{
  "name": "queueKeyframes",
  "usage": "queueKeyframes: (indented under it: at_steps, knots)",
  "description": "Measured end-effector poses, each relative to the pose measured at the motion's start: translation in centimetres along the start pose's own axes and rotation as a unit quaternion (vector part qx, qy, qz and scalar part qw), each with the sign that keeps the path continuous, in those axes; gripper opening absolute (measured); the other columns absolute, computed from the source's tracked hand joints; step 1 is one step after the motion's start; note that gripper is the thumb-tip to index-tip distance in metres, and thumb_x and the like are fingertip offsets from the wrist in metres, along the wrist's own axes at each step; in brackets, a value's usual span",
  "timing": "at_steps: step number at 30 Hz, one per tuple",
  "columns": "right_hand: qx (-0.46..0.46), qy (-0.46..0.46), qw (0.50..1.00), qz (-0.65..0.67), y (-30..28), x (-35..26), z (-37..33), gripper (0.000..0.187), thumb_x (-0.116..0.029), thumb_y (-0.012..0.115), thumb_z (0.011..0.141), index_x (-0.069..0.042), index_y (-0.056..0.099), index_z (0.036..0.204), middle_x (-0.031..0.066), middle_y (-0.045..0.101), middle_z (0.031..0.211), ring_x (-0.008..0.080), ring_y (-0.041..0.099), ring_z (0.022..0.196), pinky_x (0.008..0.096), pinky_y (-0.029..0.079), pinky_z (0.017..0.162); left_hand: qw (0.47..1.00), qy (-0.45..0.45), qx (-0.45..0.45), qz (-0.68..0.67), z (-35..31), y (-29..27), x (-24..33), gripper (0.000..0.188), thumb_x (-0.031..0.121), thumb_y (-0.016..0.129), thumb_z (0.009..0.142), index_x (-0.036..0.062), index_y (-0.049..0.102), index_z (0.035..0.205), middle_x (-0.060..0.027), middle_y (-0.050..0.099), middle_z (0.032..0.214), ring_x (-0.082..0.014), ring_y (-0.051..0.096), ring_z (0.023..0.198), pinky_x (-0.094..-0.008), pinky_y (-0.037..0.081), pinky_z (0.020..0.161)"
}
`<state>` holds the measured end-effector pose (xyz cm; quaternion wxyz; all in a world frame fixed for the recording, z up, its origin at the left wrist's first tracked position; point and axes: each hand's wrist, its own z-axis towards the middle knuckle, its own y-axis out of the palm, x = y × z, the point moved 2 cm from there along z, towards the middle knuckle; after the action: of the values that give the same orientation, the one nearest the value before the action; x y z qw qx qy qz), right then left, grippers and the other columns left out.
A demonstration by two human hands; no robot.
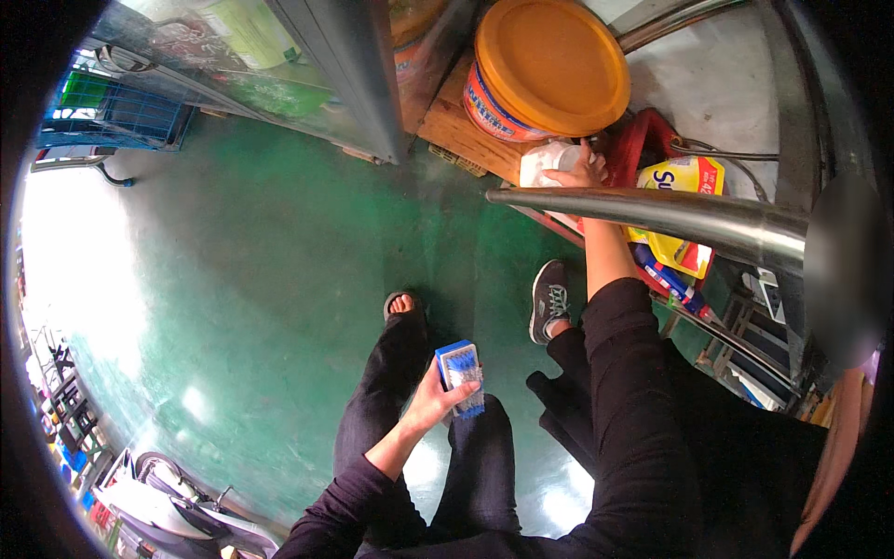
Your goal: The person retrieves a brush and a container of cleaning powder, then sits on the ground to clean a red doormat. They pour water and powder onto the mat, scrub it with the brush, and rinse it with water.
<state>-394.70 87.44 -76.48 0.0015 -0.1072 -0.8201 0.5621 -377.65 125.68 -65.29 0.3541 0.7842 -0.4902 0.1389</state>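
My left hand [433, 401] grips a scrub brush [460, 366] with a blue body and blue and white bristles, above my knees. Its bristle side faces up. My right arm reaches forward past a metal bar. At the far end of it, my right hand [581, 170] is closed around a whitish container [543, 164], whose exact kind I cannot make out. Just behind that hand stands a large tub [551, 70] with an orange lid, on a wooden board [494, 140]. A yellow pouch [678, 219] lies right of my forearm.
A thick metal bar [652, 212] crosses in front of my right forearm. To the right another person [745, 447] in dark clothes is close beside me. A glass-sided cabinet [345, 74] stands ahead, a blue wire basket [116, 112] far left, a parked scooter [168, 512] lower left.
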Motion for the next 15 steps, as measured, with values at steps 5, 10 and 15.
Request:
queueKeyframes:
  at_steps: [5,10,15]
  knots:
    - [0.005,-0.005,1.000,0.027,0.2,0.8,1.2,0.106,-0.037,0.080,0.048,-0.023,0.022,0.136,0.0255,0.023,0.133,0.0469,0.025,0.120,0.0525,0.028,0.099,0.998,-0.005,0.012,-0.057,1.7,-0.5,1.1,0.058,0.021,0.069,0.078,0.0025,0.036,0.122,-0.0104,0.057,0.109,-0.0185,0.056,0.100,-0.0336,0.044,0.088]
    - [-0.004,-0.040,0.999,0.036,-0.8,1.3,-0.2,0.100,-0.038,0.080,0.049,-0.015,0.029,0.133,0.0252,0.028,0.130,0.0459,0.027,0.120,0.0554,0.023,0.099,0.998,-0.016,0.039,-0.041,1.6,-1.8,-0.4,0.058,0.021,0.069,0.078,0.0022,0.037,0.122,-0.0096,0.057,0.106,-0.0179,0.057,0.097,-0.0331,0.045,0.086]
    - [0.065,-0.050,0.995,0.048,-2.8,4.8,-2.4,0.084,-0.041,0.074,0.059,-0.013,0.035,0.128,0.0225,0.041,0.123,0.0411,0.033,0.119,0.0512,0.030,0.097,0.996,-0.021,0.078,-0.044,0.6,-2.0,-1.8,0.054,0.019,0.068,0.078,0.0020,0.039,0.121,-0.0083,0.057,0.104,-0.0172,0.056,0.095,-0.0327,0.045,0.084]
